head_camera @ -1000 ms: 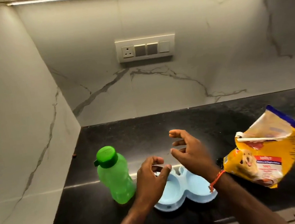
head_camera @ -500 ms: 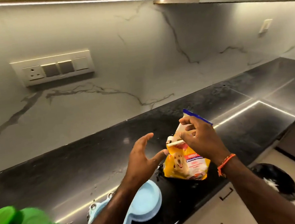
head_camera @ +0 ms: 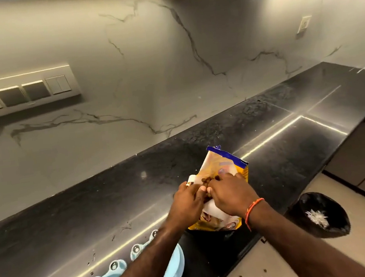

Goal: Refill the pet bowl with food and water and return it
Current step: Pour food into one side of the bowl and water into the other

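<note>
While gripping food bag [head_camera: 222, 168], both hands curled

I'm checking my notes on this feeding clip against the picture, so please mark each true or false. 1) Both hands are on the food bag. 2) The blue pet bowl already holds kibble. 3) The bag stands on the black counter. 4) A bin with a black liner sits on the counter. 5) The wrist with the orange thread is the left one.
1) True: the left hand and right hand both grip the food bag.
2) False: the visible part of the blue pet bowl looks empty.
3) True: it stands on the black counter.
4) False: the bin is on the floor.
5) False: the orange thread is on the right wrist.
</note>
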Demonstrator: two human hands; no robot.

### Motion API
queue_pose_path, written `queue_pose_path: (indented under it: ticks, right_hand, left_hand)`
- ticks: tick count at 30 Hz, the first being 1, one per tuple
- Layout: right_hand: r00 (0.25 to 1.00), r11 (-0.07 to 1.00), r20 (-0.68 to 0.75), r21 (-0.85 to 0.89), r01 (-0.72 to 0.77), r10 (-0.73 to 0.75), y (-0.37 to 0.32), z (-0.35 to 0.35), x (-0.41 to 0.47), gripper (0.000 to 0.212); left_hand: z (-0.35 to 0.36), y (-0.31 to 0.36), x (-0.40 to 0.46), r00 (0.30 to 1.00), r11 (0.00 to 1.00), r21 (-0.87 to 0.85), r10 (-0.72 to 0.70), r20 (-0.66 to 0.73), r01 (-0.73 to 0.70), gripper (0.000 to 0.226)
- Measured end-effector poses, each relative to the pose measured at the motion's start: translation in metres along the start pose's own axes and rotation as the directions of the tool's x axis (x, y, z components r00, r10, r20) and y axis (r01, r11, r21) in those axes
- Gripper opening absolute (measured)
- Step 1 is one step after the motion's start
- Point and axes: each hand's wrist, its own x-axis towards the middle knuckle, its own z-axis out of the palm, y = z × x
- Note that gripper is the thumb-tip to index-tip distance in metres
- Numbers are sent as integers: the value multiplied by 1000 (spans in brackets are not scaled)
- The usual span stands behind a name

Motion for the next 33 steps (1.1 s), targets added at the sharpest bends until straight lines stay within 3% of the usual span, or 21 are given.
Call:
queue_pose_path:
  ticks: [5,7,11,16,21,26,33]
  right_hand:
    - [991,999,123,-16,-46,47,-6,-5,2,28]
    - [987,993,146,85,-83,70,-8,-5,11,32]
    - [993,960,59,258,-111,99,-13,5,37,53]
    - [985,947,167,307,-97,47,-7,30,50,71]
    - [992,977,123,214,1,-28,5,56,38,85]
    - [995,996,90,88,27,-35,5,57,43,82]
    - [990,958,-66,251,140,-128,6,51,42,41]
  left_hand:
    - [14,-13,-8,993,991,113,-78,84,68,30]
    - [23,-18,-13,991,992,113,-74,113,61,46]
    - [30,-20,-20,995,994,95,-70,73,63,58]
    - [26,-17,-21,996,996,29,-84,23,83,62]
    - [20,-15,-19,989,990,12,-142,51,141,74]
    - [11,-14,-18,983,985,-48,-162,88,167,94]
    - [-7,-4,-19,988,985,-114,-121,95,131,96]
